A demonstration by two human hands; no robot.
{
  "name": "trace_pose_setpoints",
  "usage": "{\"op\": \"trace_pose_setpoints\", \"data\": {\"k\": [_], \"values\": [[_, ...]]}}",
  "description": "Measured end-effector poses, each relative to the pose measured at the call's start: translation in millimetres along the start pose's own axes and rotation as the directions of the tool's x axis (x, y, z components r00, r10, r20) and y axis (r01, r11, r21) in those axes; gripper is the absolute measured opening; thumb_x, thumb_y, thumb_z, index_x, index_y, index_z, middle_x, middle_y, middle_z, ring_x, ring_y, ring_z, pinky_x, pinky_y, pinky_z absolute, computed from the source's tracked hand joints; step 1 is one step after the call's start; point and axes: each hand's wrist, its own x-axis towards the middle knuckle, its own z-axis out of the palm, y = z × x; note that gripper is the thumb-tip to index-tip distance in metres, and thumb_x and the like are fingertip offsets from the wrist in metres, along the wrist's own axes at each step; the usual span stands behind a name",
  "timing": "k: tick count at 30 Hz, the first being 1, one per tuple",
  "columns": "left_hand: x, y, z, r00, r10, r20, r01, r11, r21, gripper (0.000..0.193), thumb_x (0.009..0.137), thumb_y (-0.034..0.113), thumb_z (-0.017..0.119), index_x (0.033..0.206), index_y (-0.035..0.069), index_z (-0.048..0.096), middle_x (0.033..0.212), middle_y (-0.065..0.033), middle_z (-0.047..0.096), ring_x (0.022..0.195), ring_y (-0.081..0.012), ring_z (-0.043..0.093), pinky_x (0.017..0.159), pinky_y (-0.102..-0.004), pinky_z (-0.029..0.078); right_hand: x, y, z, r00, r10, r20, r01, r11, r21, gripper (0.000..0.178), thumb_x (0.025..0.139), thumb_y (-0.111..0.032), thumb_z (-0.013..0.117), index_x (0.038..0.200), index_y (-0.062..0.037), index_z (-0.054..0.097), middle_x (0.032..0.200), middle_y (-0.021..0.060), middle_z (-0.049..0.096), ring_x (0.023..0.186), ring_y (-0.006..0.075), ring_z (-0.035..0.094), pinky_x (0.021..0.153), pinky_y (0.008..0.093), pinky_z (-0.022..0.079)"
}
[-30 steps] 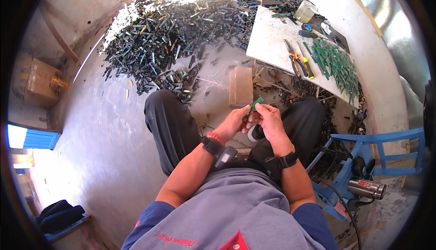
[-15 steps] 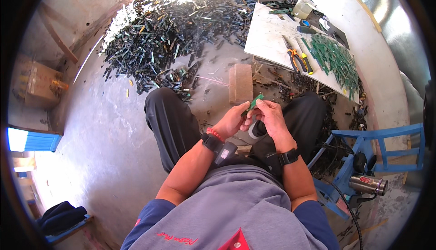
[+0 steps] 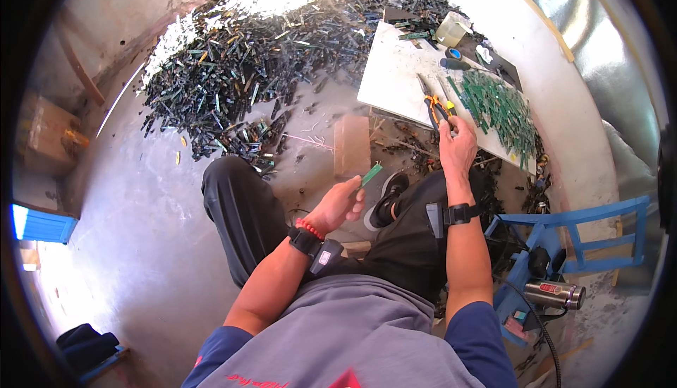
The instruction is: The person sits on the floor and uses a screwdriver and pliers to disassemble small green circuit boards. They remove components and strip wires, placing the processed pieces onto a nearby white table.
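Left hand (image 3: 337,206): here it is, on the person's side of the white board (image 3: 384,70), thumb and fingers pinching a green strip (image 3: 371,175).
Green strip: tilted up and to the right, its far end free of the fingers, well apart from the board.
Right hand (image 3: 458,144): right at the board's near edge, fingers curled at the tool handles; whether they grip or merely touch is impossible to make out.
Pliers (image 3: 433,106): orange and black handles, lying on the board by its near edge, just beside those fingertips.
Yellow-and-black tool (image 3: 450,106): next to the pliers on the board, partly hidden by the hand.
Green pile (image 3: 497,109): plenty of strips here, spread over the board's right part.
Clear cup (image 3: 451,29): over at the board's far end.
Dark heap (image 3: 233,70): a great sprawl of strips on the floor, left of the board.
Brown block (image 3: 351,147): on the floor, near the board's near-left corner.
Steel flask (image 3: 557,294): nearer the person than the board, beside blue furniture (image 3: 575,229).
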Motion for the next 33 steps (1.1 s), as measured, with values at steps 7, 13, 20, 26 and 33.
{"op": "trace_pose_setpoints", "data": {"k": [7,13,20,26,33], "values": [[-2,-2,-9,1.0,0.025,-0.011,-0.025,1.0,-0.003,0.04,0.104,0.04,0.039,0.081,0.008,0.046,0.067,-0.0018,0.042,0.055,-0.0119,0.034,0.048,-0.0244,0.028,30,-1,11,0.95,-0.221,0.221,0.289,0.892,-0.349,0.051,0.082,-0.036,0.073,0.118,-0.0009,0.062,0.111,0.0154,0.065,0.106,0.0338,0.055,0.093,0.0419,0.043],[-5,0,-11,0.999,0.037,-0.029,-0.038,0.999,-0.014,0.037,0.104,0.038,0.04,0.083,0.009,0.047,0.069,-0.0014,0.042,0.056,-0.0115,0.035,0.048,-0.0245,0.029,45,-10,17,0.926,-0.098,0.364,0.257,0.871,-0.419,0.053,0.08,-0.043,0.071,0.114,-0.0024,0.064,0.109,0.0195,0.066,0.11,0.0337,0.055,0.095,0.0442,0.044],[-10,3,-9,0.996,0.06,-0.067,-0.061,0.998,-0.016,0.038,0.104,0.038,0.04,0.083,0.008,0.047,0.067,-0.0029,0.042,0.054,-0.0119,0.034,0.048,-0.0248,0.029,42,-27,-5,0.912,0.068,0.404,-0.114,0.989,0.09,0.038,0.077,-0.034,0.066,0.082,0.0039,0.069,0.069,0.0112,0.067,0.064,0.0222,0.063,0.065,0.0372,0.051],[-5,-1,-14,0.992,0.08,-0.101,-0.081,0.997,-0.004,0.039,0.104,0.039,0.04,0.082,0.007,0.047,0.065,-0.0033,0.043,0.051,-0.012,0.032,0.046,-0.0251,0.028,-26,-31,-40,0.648,0.025,0.761,-0.76,-0.045,0.648,0.052,0.085,-0.041,0.059,0.119,-0.0017,0.058,0.097,0.0066,0.063,0.08,0.0145,0.059,0.063,0.0288,0.048],[1,-3,-5,0.967,0.188,-0.175,-0.159,0.973,0.167,0.043,0.103,0.039,0.041,0.076,0.006,0.05,0.061,-0.0014,0.042,0.05,-0.0118,0.035,0.045,-0.026,0.028,-108,-35,-35,0.448,-0.294,0.845,-0.884,-0.289,0.368,0.034,0.082,-0.022,0.059,0.111,-0.005,0.056,0.1,0.0119,0.056,0.09,0.0235,0.054,0.073,0.0362,0.049]]}}
